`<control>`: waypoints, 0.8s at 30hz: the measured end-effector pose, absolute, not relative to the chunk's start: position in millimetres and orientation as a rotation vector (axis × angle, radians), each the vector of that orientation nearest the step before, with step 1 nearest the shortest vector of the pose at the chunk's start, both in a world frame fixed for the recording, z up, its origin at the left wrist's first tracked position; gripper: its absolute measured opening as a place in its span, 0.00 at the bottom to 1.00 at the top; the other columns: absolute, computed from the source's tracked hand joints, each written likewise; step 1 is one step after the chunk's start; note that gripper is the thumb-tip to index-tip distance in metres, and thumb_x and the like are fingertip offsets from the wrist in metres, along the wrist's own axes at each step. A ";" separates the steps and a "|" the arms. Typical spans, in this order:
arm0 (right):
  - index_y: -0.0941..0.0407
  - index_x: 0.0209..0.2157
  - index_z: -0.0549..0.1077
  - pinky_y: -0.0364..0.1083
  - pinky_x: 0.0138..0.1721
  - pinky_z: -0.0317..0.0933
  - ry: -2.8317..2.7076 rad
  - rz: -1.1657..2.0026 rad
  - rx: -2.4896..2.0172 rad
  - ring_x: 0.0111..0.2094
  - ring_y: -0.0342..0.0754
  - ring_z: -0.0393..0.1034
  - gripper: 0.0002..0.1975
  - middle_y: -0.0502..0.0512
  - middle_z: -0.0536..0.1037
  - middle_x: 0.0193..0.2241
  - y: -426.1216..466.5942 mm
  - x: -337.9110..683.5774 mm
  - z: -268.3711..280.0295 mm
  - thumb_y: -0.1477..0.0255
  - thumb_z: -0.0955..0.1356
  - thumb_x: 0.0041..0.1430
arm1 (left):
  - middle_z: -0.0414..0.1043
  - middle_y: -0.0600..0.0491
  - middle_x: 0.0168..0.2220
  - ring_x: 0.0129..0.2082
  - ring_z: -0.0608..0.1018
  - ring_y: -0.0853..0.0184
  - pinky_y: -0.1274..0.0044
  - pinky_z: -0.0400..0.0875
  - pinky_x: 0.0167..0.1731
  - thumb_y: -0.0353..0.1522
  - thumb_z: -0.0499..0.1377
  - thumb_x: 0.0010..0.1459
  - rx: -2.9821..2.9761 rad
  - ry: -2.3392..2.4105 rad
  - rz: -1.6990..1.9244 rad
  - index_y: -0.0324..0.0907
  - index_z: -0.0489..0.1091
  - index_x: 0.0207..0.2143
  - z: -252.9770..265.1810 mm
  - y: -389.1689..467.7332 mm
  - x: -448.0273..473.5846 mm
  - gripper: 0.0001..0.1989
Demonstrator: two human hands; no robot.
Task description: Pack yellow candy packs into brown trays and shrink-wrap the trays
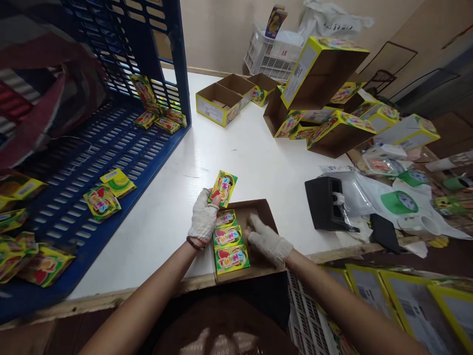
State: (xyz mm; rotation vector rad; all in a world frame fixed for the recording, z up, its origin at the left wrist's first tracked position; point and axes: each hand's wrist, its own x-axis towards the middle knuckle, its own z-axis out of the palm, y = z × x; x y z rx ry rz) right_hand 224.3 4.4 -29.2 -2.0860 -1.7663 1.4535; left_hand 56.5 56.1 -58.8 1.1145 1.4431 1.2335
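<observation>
My left hand, in a white knit glove, grips a small yellow-green candy box with a fruit print, held tilted over the far left corner of an open cardboard tray. Inside that tray, "TWINS" candy boxes stand in a row along the left side. My right hand, gloved too, reaches into the tray's right part, beside the row. Its fingers are bent and somewhat blurred, so whether they hold anything is unclear.
On the left, a blue plastic crate lies on its side with loose candy boxes in it. Brown-lined cartons and a stack of cartons stand at the back. A black tape dispenser sits right, near green tape rolls.
</observation>
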 end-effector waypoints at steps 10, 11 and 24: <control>0.54 0.54 0.61 0.47 0.42 0.63 -1.626 1.787 -1.826 0.38 0.49 0.71 0.28 0.54 0.77 0.39 -14.5 213.7 -41.7 0.75 0.66 0.49 | 0.74 0.54 0.35 0.33 0.75 0.68 0.75 0.71 0.36 0.40 0.57 0.56 1.171 1.460 1.193 0.41 0.68 0.38 -62.8 57.3 55.1 0.13; 0.54 0.54 0.61 0.48 0.42 0.63 -1.652 1.747 -1.842 0.37 0.50 0.71 0.29 0.55 0.77 0.38 -12.0 216.5 -41.3 0.74 0.67 0.49 | 0.74 0.53 0.36 0.35 0.75 0.67 0.75 0.71 0.37 0.40 0.57 0.56 1.184 1.443 1.183 0.41 0.68 0.39 -61.3 57.7 52.5 0.14; 0.53 0.39 0.70 0.48 0.36 0.65 -1.868 1.154 -1.729 0.34 0.49 0.70 0.11 0.53 0.76 0.35 24.4 233.3 -13.2 0.63 0.62 0.59 | 0.73 0.44 0.50 0.53 0.73 0.59 0.68 0.66 0.55 0.38 0.55 0.60 2.164 1.542 0.821 0.39 0.68 0.53 -27.4 59.3 -16.4 0.21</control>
